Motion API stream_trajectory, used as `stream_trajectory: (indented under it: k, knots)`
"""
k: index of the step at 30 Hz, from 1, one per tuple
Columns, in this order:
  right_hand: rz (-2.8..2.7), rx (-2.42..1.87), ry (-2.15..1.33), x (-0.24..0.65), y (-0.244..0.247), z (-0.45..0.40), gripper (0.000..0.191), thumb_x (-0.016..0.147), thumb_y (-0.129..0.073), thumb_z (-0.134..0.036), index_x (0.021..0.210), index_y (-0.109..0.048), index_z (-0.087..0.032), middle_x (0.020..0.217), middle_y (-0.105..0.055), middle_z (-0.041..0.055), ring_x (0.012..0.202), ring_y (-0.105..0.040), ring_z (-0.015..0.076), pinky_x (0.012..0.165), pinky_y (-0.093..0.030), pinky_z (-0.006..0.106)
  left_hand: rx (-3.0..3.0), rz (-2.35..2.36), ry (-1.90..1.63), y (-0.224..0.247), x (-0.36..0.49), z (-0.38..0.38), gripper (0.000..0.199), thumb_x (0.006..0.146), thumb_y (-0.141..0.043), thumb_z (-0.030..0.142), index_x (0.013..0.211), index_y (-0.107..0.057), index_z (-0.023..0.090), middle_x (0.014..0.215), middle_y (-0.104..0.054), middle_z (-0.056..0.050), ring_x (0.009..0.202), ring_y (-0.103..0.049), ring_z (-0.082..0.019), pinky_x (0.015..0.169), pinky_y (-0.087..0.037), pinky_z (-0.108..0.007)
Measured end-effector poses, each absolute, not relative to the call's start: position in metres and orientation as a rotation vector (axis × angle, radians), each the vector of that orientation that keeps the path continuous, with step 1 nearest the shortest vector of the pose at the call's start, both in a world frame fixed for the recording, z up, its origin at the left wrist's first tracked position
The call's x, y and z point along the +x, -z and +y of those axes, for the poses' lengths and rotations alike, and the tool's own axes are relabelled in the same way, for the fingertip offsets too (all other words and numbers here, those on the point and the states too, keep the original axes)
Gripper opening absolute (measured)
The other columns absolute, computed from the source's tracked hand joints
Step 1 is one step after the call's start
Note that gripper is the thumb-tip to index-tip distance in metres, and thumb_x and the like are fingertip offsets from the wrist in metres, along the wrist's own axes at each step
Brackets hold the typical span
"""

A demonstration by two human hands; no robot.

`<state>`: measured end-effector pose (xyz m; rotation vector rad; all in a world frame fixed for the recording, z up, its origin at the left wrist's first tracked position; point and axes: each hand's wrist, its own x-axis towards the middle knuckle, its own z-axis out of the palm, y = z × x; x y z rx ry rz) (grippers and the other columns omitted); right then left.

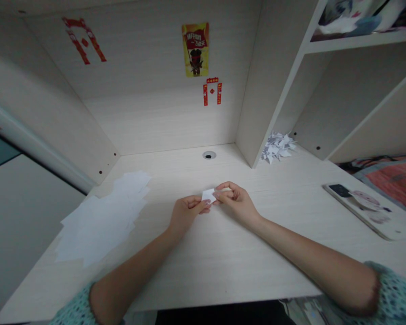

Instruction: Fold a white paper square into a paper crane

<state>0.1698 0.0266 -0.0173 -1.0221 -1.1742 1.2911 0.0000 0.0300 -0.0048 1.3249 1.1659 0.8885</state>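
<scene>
A pale wood-grain desk fills a study nook with light panelled walls, shelving rising on the right and a cable hole near the back edge. At its middle the person's two hands meet over a small white piece of paper. The left hand is curled, thumb and fingertips pinching the paper's near left edge. The right hand is likewise closed, its fingertips nipping the paper's right side, so the piece is held between both hands just above the desk surface; whether it touches the wood cannot be told. The paper looks already folded down small, which suggests a folding step is in hand, a crease being pressed or lined up. Judging from this, the next move calls for a fine, steady pinch and exact alignment of edges, since the piece is tiny against the fingers.

Outward to the left lies a loose spread of white paper sheets, overlapping, well apart from the hands. At the back right, at the foot of the shelf divider, sits a heap of small folded white paper shapes. Far right rests a flat tablet-like device with a pictured cover. On the back wall hang a yellow poster and red paper decorations.
</scene>
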Motion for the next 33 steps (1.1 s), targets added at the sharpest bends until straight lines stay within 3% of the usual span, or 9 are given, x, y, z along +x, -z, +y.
stream_trajectory:
  k: [6,16,19,22,24,28,31,33]
  knots:
    - [-1.17,-0.94,-1.358,0.17,0.025,0.029,0.038,0.063,-0.075,-0.035,0.091,-0.053,-0.021,0.07,-0.07,0.0005,0.063,-0.065,0.0159,0.062,-0.047,0.027,1.315,1.142,-0.933,0.01,0.0,0.029,0.023,0.07,-0.068,0.033,0.082,-0.071,0.014,0.077,-0.073,-0.005,0.071,-0.068,-0.016,0.072,-0.052,-0.026]
    - [-1.163,-0.92,-1.275,0.165,0.025,0.027,0.034,0.068,-0.072,-0.035,0.072,-0.04,-0.022,0.053,-0.055,-0.007,0.051,-0.054,0.0113,0.055,-0.04,0.024,1.315,1.116,-0.873,0.006,0.004,0.028,0.023,0.072,-0.067,0.033,0.083,-0.071,0.013,0.081,-0.073,-0.007,0.069,-0.067,-0.015,0.07,-0.052,-0.024]
    - [-1.234,-0.942,-1.235,0.167,0.022,0.027,0.027,0.072,-0.067,-0.036,0.084,-0.047,-0.022,0.057,-0.059,-0.0049,0.056,-0.057,0.0135,0.06,-0.042,0.027,1.274,1.112,-0.855,0.008,0.003,0.029,0.026,0.071,-0.067,0.033,0.086,-0.07,0.012,0.083,-0.073,-0.008,0.07,-0.068,-0.016,0.071,-0.053,-0.025]
    - [-1.238,-0.949,-1.269,0.169,0.02,0.028,0.038,0.075,-0.063,-0.039,0.106,-0.05,-0.021,0.061,-0.061,-0.0035,0.063,-0.06,0.0146,0.065,-0.044,0.028,1.264,1.116,-0.87,0.009,0.002,0.029,0.033,0.07,-0.068,0.034,0.095,-0.067,0.013,0.084,-0.073,-0.008,0.073,-0.069,-0.018,0.073,-0.053,-0.027]
    - [-1.257,-0.947,-1.313,0.17,0.019,0.028,0.042,0.073,-0.064,-0.04,0.108,-0.055,-0.019,0.059,-0.059,-0.004,0.059,-0.057,0.0131,0.062,-0.043,0.027,1.322,1.134,-0.877,0.007,0.001,0.026,0.04,0.07,-0.068,0.036,0.104,-0.063,0.015,0.076,-0.073,-0.006,0.072,-0.069,-0.019,0.071,-0.053,-0.028]
    - [-1.339,-0.99,-1.363,0.169,0.018,0.026,0.03,0.068,-0.069,-0.041,0.084,-0.067,-0.016,0.059,-0.06,-0.0023,0.054,-0.052,0.0109,0.055,-0.038,0.025,1.504,1.196,-0.877,0.005,0.0,0.021,0.049,0.072,-0.066,0.04,0.116,-0.055,0.02,0.064,-0.071,-0.002,0.067,-0.068,-0.019,0.064,-0.05,-0.026]
    - [-1.363,-1.074,-1.332,0.169,0.017,0.026,0.029,0.068,-0.069,-0.043,0.061,-0.065,-0.015,0.056,-0.06,-0.0008,0.052,-0.05,0.0107,0.053,-0.036,0.025,1.594,1.247,-0.855,0.006,-0.001,0.02,0.053,0.072,-0.065,0.041,0.119,-0.051,0.021,0.064,-0.07,0.0,0.062,-0.066,-0.017,0.06,-0.047,-0.024]
    - [-1.377,-1.087,-1.324,0.168,0.018,0.026,0.03,0.069,-0.067,-0.044,0.06,-0.065,-0.015,0.058,-0.063,0.0003,0.053,-0.051,0.0119,0.053,-0.036,0.025,1.667,1.262,-0.828,0.008,-0.002,0.021,0.047,0.073,-0.063,0.041,0.116,-0.054,0.022,0.065,-0.07,0.001,0.062,-0.065,-0.016,0.059,-0.045,-0.023]
